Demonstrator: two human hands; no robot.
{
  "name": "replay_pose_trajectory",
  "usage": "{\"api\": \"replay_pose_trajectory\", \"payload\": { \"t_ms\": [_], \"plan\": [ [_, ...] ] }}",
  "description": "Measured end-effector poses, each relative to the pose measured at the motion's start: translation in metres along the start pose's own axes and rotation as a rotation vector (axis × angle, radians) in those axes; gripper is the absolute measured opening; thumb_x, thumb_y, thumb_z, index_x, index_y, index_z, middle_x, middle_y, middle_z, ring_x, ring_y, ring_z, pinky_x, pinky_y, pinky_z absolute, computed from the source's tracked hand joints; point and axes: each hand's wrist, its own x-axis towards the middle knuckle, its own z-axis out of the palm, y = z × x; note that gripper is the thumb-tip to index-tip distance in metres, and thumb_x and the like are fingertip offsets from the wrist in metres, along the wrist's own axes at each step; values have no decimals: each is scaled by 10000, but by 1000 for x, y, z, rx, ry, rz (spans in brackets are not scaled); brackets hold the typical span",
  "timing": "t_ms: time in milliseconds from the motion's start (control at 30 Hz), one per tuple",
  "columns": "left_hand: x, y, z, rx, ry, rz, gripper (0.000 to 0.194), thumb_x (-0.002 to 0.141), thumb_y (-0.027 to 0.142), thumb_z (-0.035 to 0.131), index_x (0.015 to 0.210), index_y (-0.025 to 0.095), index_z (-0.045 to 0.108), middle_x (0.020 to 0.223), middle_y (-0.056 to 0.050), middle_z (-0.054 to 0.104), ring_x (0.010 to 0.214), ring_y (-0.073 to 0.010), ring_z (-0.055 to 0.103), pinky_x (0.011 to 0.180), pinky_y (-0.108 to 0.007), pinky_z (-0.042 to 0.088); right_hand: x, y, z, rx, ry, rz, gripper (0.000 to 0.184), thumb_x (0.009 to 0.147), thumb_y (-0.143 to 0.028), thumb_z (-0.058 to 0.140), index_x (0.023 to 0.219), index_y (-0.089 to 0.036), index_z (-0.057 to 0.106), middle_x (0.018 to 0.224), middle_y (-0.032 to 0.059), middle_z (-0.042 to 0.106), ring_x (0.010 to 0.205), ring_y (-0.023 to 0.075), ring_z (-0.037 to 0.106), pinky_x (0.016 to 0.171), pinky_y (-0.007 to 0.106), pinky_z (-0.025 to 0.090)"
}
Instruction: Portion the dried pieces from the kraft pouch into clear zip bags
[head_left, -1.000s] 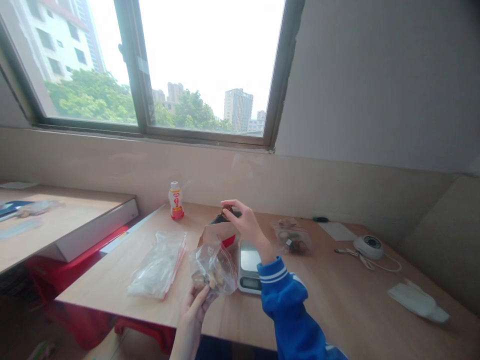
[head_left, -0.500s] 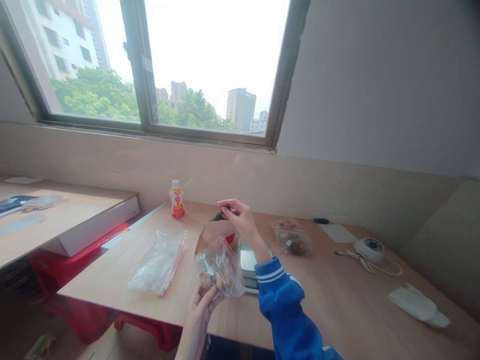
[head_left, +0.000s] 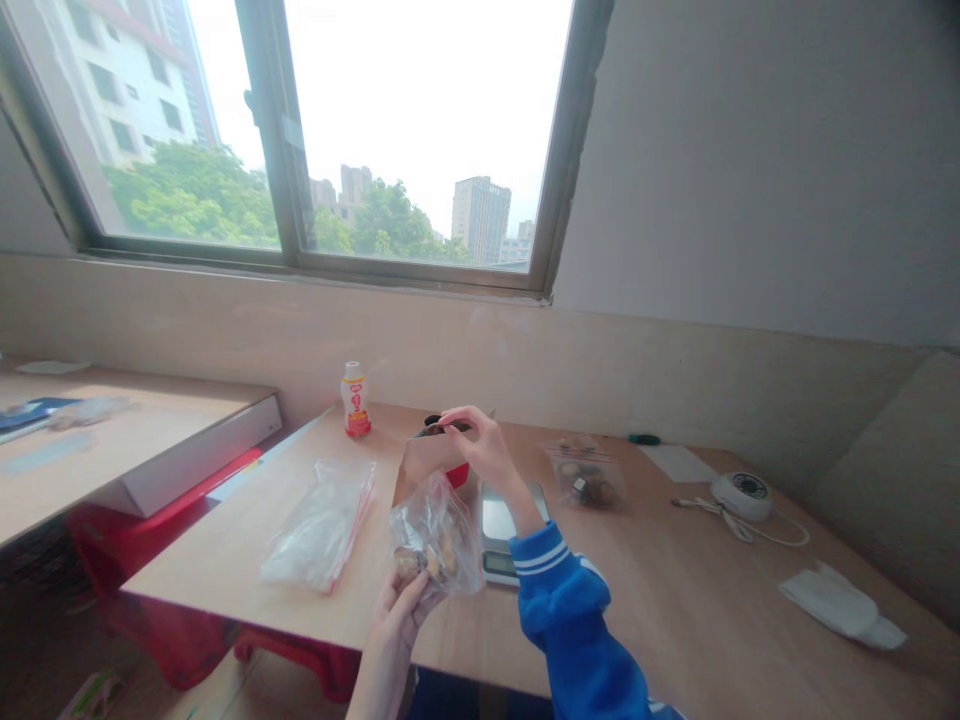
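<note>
Blue sleeve (head_left: pixel 562 600) is covering the right arm, and the right hand (head_left: pixel 480 450) is pinching a small dark object (head_left: pixel 439 428) between its fingers (head_left: pixel 459 416), just above a brown paper bag (head_left: pixel 429 462). A red item (head_left: pixel 459 475) is showing behind that bag, mostly hidden. Lower down, the left hand (head_left: pixel 396 625) is clenching a clear zip bag (head_left: pixel 439 535) from below, with tan lumps (head_left: pixel 429 558) gathering inside; exactly what they are is hard to tell through the plastic. That bag is hanging between both hands, well below the pinched object. A digital scale (head_left: pixel 499 530) is sitting just beside it on the tabletop (head_left: pixel 210 585). A flat zip bag (head_left: pixel 319 527) is lying to the left, and a filled bag (head_left: pixel 585 480) is lying beyond the right hand. Further off, a small bottle (head_left: pixel 357 400) is standing near the wall, while a white device (head_left: pixel 741 495) and a white cloth (head_left: pixel 840 605) are resting on the right.
</note>
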Motion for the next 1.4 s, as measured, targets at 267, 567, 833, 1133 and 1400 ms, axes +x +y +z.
{"api": "replay_pose_trajectory", "payload": {
  "t_ms": [267, 567, 833, 1133, 1400],
  "plan": [
    [1, -6, 9, 43, -58, 25, 412, 616, 291, 771, 989, 163, 654, 1041, -82, 692, 1027, -281, 629, 898, -383, 516, -42, -35, -41, -29, -13, 145, 171, 839, -198, 493, 884, -211, 657, 952, 41, 655, 932, 170, 603, 859, 326, 470],
    [-8, -6, 12, 160, -102, 129, 428, 646, 306, 759, 1041, 163, 678, 1065, -91, 698, 1083, -288, 598, 963, -392, 465, -94, -26, -30, -8, -346, 377, 193, 850, -338, 553, 922, -200, 666, 891, 22, 674, 752, 158, 609, 672, 263, 480],
    [-9, -5, 5, 215, -2, 149, 387, 665, 364, 734, 974, 133, 710, 990, -72, 726, 963, -276, 655, 885, -384, 526, -123, -23, -10, 121, -321, 412, 353, 925, -427, 415, 1141, -217, 598, 1047, 46, 641, 956, 186, 593, 831, 287, 464],
    [-2, -3, -2, 486, -40, 158, 293, 613, 231, 745, 900, 177, 748, 971, -85, 729, 994, -313, 638, 915, -355, 481, -135, -11, 3, 254, -231, 471, 345, 805, -332, 626, 1125, -207, 596, 1135, 60, 623, 1083, 217, 567, 960, 345, 420],
    [-7, 0, 3, 283, -116, 120, 470, 699, 395, 694, 1108, 164, 668, 1185, -104, 650, 1136, -299, 570, 925, -385, 497, -138, -12, 0, 184, -46, 511, 231, 773, -411, 645, 814, -192, 586, 792, -2, 609, 759, 162, 565, 723, 277, 461]
  ]
}}
